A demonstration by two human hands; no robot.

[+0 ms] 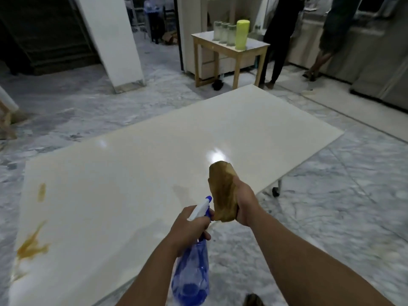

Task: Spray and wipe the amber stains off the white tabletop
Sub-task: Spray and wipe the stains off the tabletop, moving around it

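The white tabletop (167, 151) stretches ahead of me, tilted in view. Two amber stains mark its left edge: a small streak (41, 192) and a larger splash (33, 245) nearer to me. My left hand (189, 226) grips the neck of a blue spray bottle (192, 270) with a white and blue trigger head, its nozzle aimed toward the table. My right hand (244, 204) holds a folded tan cloth (223, 191) upright above the table's near right edge. A faint wet smear shows just left of the cloth.
A small wooden side table (229, 51) at the back carries several glass jars and a yellow-green roll (242, 34). Two people (278, 36) stand at the far right by a counter. A white pillar (114, 40) rises back left. Marble floor surrounds the table.
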